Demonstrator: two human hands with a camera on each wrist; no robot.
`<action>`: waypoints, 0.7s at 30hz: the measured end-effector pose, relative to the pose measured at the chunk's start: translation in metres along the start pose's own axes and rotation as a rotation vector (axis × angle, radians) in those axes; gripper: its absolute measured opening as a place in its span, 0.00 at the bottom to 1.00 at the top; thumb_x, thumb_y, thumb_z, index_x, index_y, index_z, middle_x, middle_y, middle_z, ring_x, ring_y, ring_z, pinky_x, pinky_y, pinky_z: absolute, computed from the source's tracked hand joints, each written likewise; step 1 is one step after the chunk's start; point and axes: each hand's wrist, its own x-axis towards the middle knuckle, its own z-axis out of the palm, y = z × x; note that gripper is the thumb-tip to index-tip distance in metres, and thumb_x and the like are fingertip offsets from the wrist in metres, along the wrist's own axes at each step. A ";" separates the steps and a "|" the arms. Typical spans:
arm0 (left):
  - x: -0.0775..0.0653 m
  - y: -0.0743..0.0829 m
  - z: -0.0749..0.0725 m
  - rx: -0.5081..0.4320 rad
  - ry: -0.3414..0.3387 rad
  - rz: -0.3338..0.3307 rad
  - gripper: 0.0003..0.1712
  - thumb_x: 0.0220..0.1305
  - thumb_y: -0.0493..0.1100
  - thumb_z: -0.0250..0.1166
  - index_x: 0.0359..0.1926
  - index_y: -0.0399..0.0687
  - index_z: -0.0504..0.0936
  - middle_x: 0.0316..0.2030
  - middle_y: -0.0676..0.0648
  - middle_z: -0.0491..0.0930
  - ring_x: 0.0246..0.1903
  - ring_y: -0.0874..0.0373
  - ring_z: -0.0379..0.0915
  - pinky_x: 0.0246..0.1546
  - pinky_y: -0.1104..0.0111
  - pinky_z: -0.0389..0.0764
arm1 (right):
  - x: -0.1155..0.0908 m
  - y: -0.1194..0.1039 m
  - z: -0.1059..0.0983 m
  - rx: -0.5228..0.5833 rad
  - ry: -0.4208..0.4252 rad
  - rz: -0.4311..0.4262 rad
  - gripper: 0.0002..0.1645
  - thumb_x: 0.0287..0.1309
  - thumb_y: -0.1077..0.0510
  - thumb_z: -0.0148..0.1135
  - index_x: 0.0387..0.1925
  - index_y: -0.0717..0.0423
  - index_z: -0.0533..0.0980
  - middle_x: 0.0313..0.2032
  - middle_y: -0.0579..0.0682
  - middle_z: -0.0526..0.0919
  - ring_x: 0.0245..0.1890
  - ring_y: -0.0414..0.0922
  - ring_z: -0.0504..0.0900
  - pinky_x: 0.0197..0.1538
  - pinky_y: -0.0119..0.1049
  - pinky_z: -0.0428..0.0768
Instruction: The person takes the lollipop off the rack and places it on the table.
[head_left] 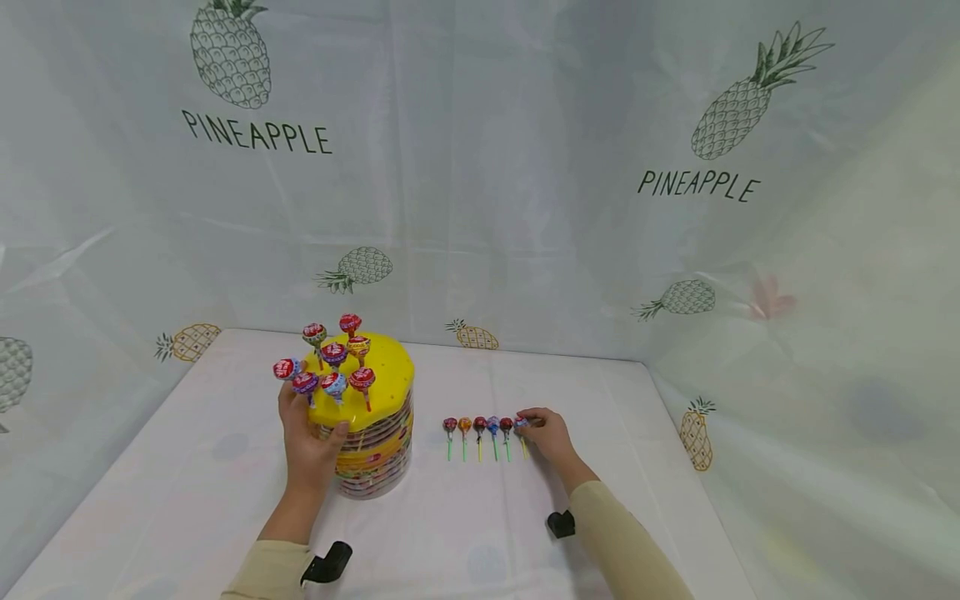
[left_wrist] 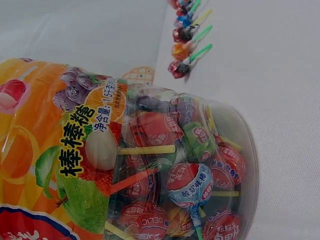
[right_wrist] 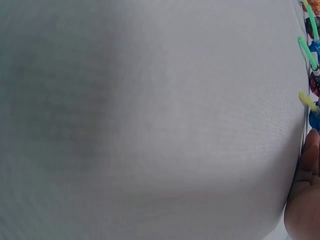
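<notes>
A clear jar of lollipops [head_left: 375, 467] with a yellow lid [head_left: 390, 375] and a fruit-printed label [left_wrist: 75, 150] stands on the left of the table. Several wrapped lollipops [head_left: 362, 380] stick up from the lid. My left hand [head_left: 309, 446] grips the jar's near left side just below the lid, thumb toward the front. To the right, a row of wrapped lollipops [head_left: 480, 425] lies side by side, sticks toward me. At the row's right end, my right hand [head_left: 551, 435] pinches the head of a blue-wrapped, yellow-stick lollipop [head_left: 523, 446]; its fingertips are partly hidden.
A white cloth covers the table [head_left: 465, 533]. Behind it and at the sides hangs a pale curtain [head_left: 480, 167] printed with pineapples. Black wrist mounts [head_left: 327, 563] are on both forearms.
</notes>
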 end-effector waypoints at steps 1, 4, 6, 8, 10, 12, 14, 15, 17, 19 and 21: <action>0.000 0.001 0.000 -0.001 0.001 -0.001 0.41 0.63 0.58 0.65 0.67 0.39 0.62 0.68 0.50 0.51 0.68 0.61 0.49 0.61 0.81 0.60 | 0.000 0.000 0.000 0.005 -0.002 0.000 0.14 0.53 0.64 0.71 0.44 0.58 0.83 0.39 0.51 0.79 0.32 0.45 0.75 0.31 0.35 0.75; 0.000 0.005 0.000 -0.005 0.000 0.003 0.42 0.63 0.59 0.64 0.67 0.39 0.62 0.68 0.49 0.51 0.68 0.61 0.50 0.61 0.81 0.60 | 0.001 -0.001 0.001 0.002 -0.007 -0.002 0.14 0.53 0.63 0.71 0.44 0.58 0.83 0.39 0.50 0.80 0.32 0.45 0.75 0.31 0.35 0.75; 0.001 0.007 0.000 -0.006 -0.001 0.007 0.42 0.63 0.58 0.64 0.67 0.39 0.61 0.68 0.48 0.51 0.68 0.61 0.50 0.61 0.81 0.60 | 0.001 -0.001 0.001 0.000 -0.010 0.002 0.14 0.53 0.63 0.72 0.43 0.57 0.83 0.40 0.50 0.80 0.33 0.45 0.75 0.31 0.35 0.75; 0.001 0.008 0.000 -0.005 -0.004 0.011 0.41 0.63 0.58 0.64 0.67 0.38 0.61 0.69 0.47 0.51 0.68 0.61 0.50 0.61 0.81 0.60 | 0.001 -0.002 0.001 -0.009 -0.012 0.005 0.14 0.53 0.63 0.72 0.44 0.57 0.83 0.42 0.50 0.80 0.34 0.45 0.75 0.32 0.36 0.75; 0.001 0.006 0.000 -0.002 -0.004 0.014 0.41 0.63 0.58 0.64 0.66 0.37 0.61 0.69 0.46 0.51 0.68 0.61 0.50 0.61 0.82 0.60 | 0.001 -0.003 0.001 -0.017 -0.010 0.006 0.15 0.53 0.63 0.72 0.44 0.56 0.83 0.43 0.51 0.79 0.35 0.46 0.75 0.32 0.36 0.76; 0.001 0.003 -0.001 0.004 -0.003 0.015 0.41 0.63 0.59 0.64 0.65 0.38 0.62 0.69 0.47 0.50 0.68 0.61 0.49 0.61 0.82 0.60 | 0.001 -0.003 0.001 -0.023 -0.011 0.006 0.15 0.53 0.62 0.72 0.44 0.56 0.83 0.44 0.51 0.79 0.36 0.46 0.75 0.33 0.36 0.76; 0.001 0.002 -0.001 0.007 0.000 0.017 0.41 0.62 0.59 0.65 0.65 0.40 0.63 0.69 0.48 0.51 0.68 0.61 0.49 0.61 0.81 0.61 | 0.000 -0.003 0.000 -0.025 -0.014 0.005 0.15 0.52 0.62 0.72 0.44 0.56 0.83 0.44 0.51 0.79 0.37 0.46 0.75 0.33 0.36 0.76; 0.001 0.001 -0.001 0.006 0.000 0.018 0.41 0.62 0.59 0.65 0.66 0.40 0.63 0.69 0.48 0.51 0.68 0.60 0.50 0.61 0.81 0.61 | 0.000 -0.003 0.000 -0.026 -0.015 0.003 0.16 0.52 0.62 0.73 0.45 0.56 0.83 0.45 0.52 0.78 0.37 0.46 0.75 0.33 0.36 0.75; 0.000 0.000 -0.001 0.001 0.000 0.017 0.41 0.61 0.59 0.65 0.66 0.42 0.63 0.69 0.49 0.51 0.68 0.60 0.50 0.61 0.81 0.61 | -0.001 -0.004 -0.001 -0.022 -0.018 0.000 0.17 0.53 0.63 0.72 0.46 0.56 0.83 0.46 0.53 0.77 0.37 0.47 0.75 0.33 0.37 0.76; 0.000 0.000 -0.001 -0.002 -0.001 0.016 0.41 0.61 0.59 0.66 0.67 0.43 0.63 0.68 0.50 0.52 0.68 0.60 0.50 0.61 0.81 0.61 | -0.001 -0.006 -0.003 -0.022 -0.008 0.005 0.18 0.53 0.63 0.71 0.48 0.56 0.83 0.48 0.54 0.76 0.38 0.47 0.75 0.33 0.37 0.76; 0.000 0.001 -0.002 -0.003 -0.002 0.013 0.41 0.61 0.59 0.66 0.66 0.43 0.63 0.68 0.51 0.52 0.67 0.60 0.50 0.60 0.81 0.62 | -0.002 -0.010 -0.006 -0.018 0.009 0.006 0.18 0.54 0.62 0.71 0.49 0.54 0.82 0.50 0.54 0.76 0.38 0.46 0.75 0.33 0.36 0.76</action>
